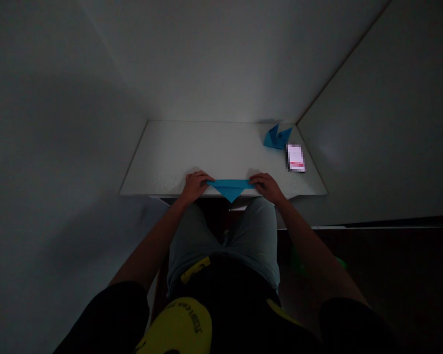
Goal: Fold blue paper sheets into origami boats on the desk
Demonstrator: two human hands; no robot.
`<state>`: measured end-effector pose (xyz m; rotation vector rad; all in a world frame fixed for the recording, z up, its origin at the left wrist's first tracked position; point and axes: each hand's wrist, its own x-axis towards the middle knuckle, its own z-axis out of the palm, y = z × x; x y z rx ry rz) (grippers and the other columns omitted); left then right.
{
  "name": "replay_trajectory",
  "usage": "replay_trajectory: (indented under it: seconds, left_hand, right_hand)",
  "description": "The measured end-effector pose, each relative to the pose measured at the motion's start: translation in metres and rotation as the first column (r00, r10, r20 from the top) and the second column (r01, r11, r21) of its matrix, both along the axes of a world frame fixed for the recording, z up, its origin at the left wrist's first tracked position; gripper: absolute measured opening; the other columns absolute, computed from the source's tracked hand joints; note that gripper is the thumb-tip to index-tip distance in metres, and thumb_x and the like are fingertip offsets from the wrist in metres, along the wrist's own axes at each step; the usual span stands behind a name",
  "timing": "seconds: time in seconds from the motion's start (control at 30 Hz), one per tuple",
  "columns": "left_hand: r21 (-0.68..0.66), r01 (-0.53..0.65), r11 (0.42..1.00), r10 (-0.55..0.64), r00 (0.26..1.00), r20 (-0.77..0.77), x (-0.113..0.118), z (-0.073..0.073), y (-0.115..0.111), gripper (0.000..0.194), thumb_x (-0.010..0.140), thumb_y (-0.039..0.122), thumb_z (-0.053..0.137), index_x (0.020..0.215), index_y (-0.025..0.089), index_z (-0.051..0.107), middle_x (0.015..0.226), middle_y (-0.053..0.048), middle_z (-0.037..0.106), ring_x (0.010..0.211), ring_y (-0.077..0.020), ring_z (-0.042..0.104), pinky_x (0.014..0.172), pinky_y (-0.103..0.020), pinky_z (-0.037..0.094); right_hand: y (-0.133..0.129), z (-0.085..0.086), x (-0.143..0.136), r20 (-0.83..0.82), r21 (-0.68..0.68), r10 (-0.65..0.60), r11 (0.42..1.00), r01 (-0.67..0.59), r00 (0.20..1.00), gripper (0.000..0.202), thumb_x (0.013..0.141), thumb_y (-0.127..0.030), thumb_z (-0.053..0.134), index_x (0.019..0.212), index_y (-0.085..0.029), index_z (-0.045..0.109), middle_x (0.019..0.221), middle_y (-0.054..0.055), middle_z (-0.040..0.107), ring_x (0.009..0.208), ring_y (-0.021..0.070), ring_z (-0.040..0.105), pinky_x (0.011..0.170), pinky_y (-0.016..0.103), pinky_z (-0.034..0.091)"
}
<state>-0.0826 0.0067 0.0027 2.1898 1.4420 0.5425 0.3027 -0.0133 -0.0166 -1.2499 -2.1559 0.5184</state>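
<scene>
Blue paper [231, 185] held at both ends along the worktop's [192, 147] front edge

The fingers [205, 177] of the left hand [195, 186] are closed on the left end of the blue paper, and the fingers [256, 177] of the right hand [267, 187] are closed on its right end. Between them the paper runs as a long, narrow band, with a triangular part pointing toward the person. Its tip reaches past the front edge of the white worktop. A crease or fold line crosses the paper below its straight far edge.

Beyond the right hand, near the worktop's back right corner, stands a folded blue shape [276, 139] with two pointed peaks. A phone [296, 158] with a lit screen lies just beside it, nearer the person and farther right; whether the two touch is hard to tell. The screen content is blurred out.

Pale walls [206, 59] rise behind and at the sides of the worktop. Below its front edge are the person's light trousers [258, 228] and black shirt [243, 300] with yellow printing. A green thing [299, 261], too dark to make out, is partly hidden by the right forearm.
</scene>
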Motion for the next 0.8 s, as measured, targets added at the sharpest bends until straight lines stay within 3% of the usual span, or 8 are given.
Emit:
replay_trajectory:
  seconds: [0.13, 0.23, 0.37, 0.5, 0.67, 0.8]
  left_hand:
    - [0.096, 0.139, 0.986, -0.134, 0.989, -0.057, -0.01, -0.005, -0.013, 0.042, 0.095, 0.027, 0.065, 0.133, 0.033, 0.081, 0.142, -0.006, 0.075, 0.132, -0.0315, 0.064, 0.118, -0.056, 0.043]
    - [0.138, 0.191, 0.972, -0.181, 0.98, -0.081, -0.012, -0.008, -0.022, 0.049, 0.096, 0.041, 0.07, 0.144, 0.032, 0.075, 0.153, -0.007, 0.071, 0.139, -0.0339, 0.06, 0.123, -0.057, 0.04]
    - [0.116, 0.221, 0.968, -0.211, 0.973, -0.094, -0.009, -0.009, -0.028, 0.063, 0.091, 0.053, 0.08, 0.15, 0.032, 0.07, 0.158, -0.008, 0.067, 0.148, -0.0359, 0.055, 0.129, -0.058, 0.037]
    - [0.124, 0.216, 0.968, -0.209, 0.975, -0.068, -0.008, -0.012, -0.026, 0.049, 0.098, 0.049, 0.074, 0.145, 0.032, 0.074, 0.154, -0.008, 0.07, 0.146, -0.0315, 0.06, 0.13, -0.055, 0.04]
    - [0.13, 0.231, 0.964, -0.228, 0.973, -0.039, -0.008, -0.018, -0.025, 0.036, 0.1, 0.044, 0.073, 0.134, 0.032, 0.079, 0.147, -0.007, 0.075, 0.141, -0.0278, 0.066, 0.133, -0.055, 0.037]
    - [0.14, 0.219, 0.966, -0.217, 0.976, -0.032, -0.003, -0.018, -0.033, 0.028, 0.099, 0.035, 0.073, 0.125, 0.032, 0.08, 0.141, -0.005, 0.078, 0.139, -0.0263, 0.068, 0.137, -0.059, 0.029]
  right_hand:
    - [-0.014, -0.001, 0.002, 0.059, 0.062, -0.066, 0.996, 0.062, 0.996, 0.034, 0.1, -0.025, 0.053, 0.119, -0.025, 0.082, 0.138, 0.012, 0.079, 0.127, 0.0324, 0.072, 0.112, 0.058, 0.051]
    - [-0.03, 0.003, -0.016, 0.098, 0.103, -0.111, 0.99, 0.101, 0.989, 0.037, 0.104, -0.029, 0.054, 0.134, -0.026, 0.076, 0.15, 0.012, 0.073, 0.14, 0.0339, 0.066, 0.117, 0.06, 0.048]
    - [-0.049, 0.011, -0.065, 0.213, 0.062, 0.016, 0.998, -0.03, 0.977, 0.058, 0.107, -0.049, 0.062, 0.162, -0.031, 0.056, 0.168, 0.01, 0.057, 0.16, 0.0354, 0.049, 0.127, 0.062, 0.039]
    - [-0.055, 0.009, -0.094, 0.251, 0.031, 0.096, 0.994, -0.107, 0.963, 0.084, 0.104, -0.063, 0.066, 0.175, -0.028, 0.037, 0.177, 0.013, 0.044, 0.164, 0.037, 0.043, 0.133, 0.063, 0.035]
    - [-0.055, -0.001, -0.068, 0.264, 0.045, 0.041, 0.998, -0.055, 0.964, 0.1, 0.097, -0.07, 0.072, 0.178, -0.028, 0.029, 0.178, 0.015, 0.042, 0.163, 0.0394, 0.044, 0.132, 0.063, 0.036]
    - [-0.053, -0.003, -0.035, 0.287, 0.053, -0.06, 0.998, 0.046, 0.956, 0.102, 0.093, -0.07, 0.078, 0.175, -0.03, 0.033, 0.175, 0.016, 0.047, 0.157, 0.0429, 0.048, 0.126, 0.063, 0.038]
